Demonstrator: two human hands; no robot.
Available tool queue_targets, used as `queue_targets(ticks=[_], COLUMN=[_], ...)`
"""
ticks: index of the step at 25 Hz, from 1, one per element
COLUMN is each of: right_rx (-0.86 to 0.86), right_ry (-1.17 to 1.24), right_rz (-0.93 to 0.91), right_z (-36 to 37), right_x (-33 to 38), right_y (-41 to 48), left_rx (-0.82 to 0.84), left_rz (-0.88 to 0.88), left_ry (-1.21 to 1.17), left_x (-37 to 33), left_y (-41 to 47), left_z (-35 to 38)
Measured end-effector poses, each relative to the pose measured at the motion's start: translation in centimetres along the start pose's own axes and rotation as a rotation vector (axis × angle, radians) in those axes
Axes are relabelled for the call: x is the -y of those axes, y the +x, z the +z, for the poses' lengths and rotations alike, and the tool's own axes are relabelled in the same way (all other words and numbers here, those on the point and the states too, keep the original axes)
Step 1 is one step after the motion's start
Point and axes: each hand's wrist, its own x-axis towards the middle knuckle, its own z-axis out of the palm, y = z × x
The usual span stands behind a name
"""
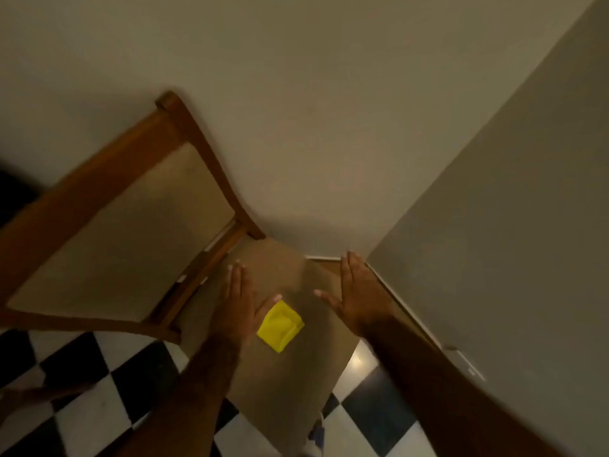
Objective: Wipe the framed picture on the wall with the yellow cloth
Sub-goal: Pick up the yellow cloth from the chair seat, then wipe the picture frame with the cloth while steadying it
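A folded yellow cloth lies on the beige padded seat of a wooden chair. My left hand is flat and open just left of the cloth, its thumb reaching over the cloth's upper corner. My right hand hovers open to the right of the cloth, fingers spread, apart from it. Neither hand holds anything. No framed picture is in view.
The chair's wooden backrest with a beige panel stands at the left against a plain wall. A second wall meets it at the corner on the right, with a baseboard. Black and white checkered floor tiles lie below.
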Motion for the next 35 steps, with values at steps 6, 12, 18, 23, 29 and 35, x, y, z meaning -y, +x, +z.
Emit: queue_targets(ticks=[6, 12, 18, 23, 29, 35], right_rx=[0.312, 0.292, 0.291, 0.185, -0.014, -0.264], right_ry=[0.487, 0.627, 0.878, 1.015, 1.094, 1.007], right_rz=[0.264, 0.271, 0.366, 0.392, 0.262, 0.127], right_z=[13.7, 18.7, 17.7, 6.5, -12.4, -28.9], right_x=[1.2, 2.0, 1.1, 0.8, 0.4, -0.2], right_y=[1.6, 4.6, 4.7, 3.3, -0.1, -7.1], left_rx=[0.306, 0.232, 0.125, 0.077, 0.055, -0.051], left_rz=[-0.276, -0.357, -0.434, -0.414, -0.189, 0.053], left_ry=[-0.033, -0.166, -0.483, -0.761, -1.050, -1.108], left_x=[5.5, 6.5, 5.1, -0.4, -11.2, -22.9], left_y=[0.2, 0.6, 0.6, 1.9, 5.6, 5.5], left_z=[8.8, 13.1, 11.9, 4.4, -7.2, -18.7])
